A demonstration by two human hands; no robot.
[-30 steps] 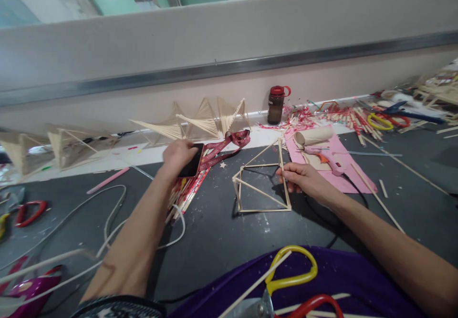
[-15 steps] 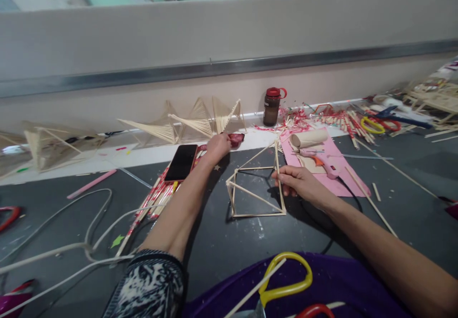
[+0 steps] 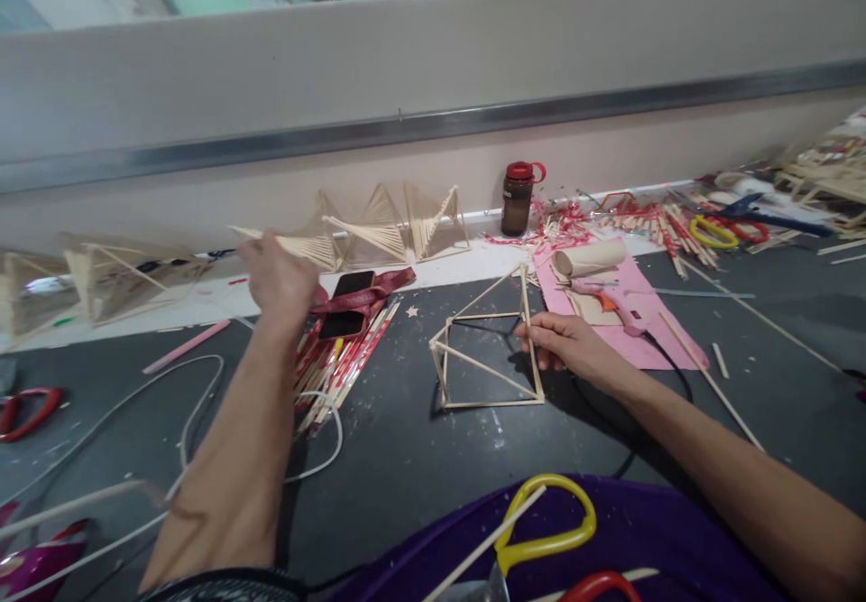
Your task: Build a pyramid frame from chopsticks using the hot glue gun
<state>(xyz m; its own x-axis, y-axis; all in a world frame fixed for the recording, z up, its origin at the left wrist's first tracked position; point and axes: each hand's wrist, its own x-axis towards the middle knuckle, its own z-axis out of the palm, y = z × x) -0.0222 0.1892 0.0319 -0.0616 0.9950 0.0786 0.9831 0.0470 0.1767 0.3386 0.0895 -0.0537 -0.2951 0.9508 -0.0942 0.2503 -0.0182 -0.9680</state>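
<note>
My right hand (image 3: 565, 342) pinches the right upright of a small open frame (image 3: 493, 403) of thin wooden sticks, which stands on the dark table. My left hand (image 3: 280, 277) is slightly blurred in front of the fan-shaped stick models (image 3: 369, 236), its fingers angled up and left. Their grip is hard to make out. Just right of that hand, a dark red strap (image 3: 379, 291) lies across a phone (image 3: 342, 324). Beneath the phone are several red-wrapped sticks (image 3: 352, 363).
A pink glue gun (image 3: 619, 304) and a cardboard tube (image 3: 592, 259) lie on pink paper (image 3: 649, 340). Behind stands a red-lidded bottle (image 3: 518, 200). Yellow-handled scissors (image 3: 555, 548) rest on purple cloth (image 3: 649, 530) in front. A white cable (image 3: 220, 394) loops at left.
My left hand has swept left from beside the phone. The red strap has shifted left and now crosses the phone. My right hand still holds the stick frame in place.
</note>
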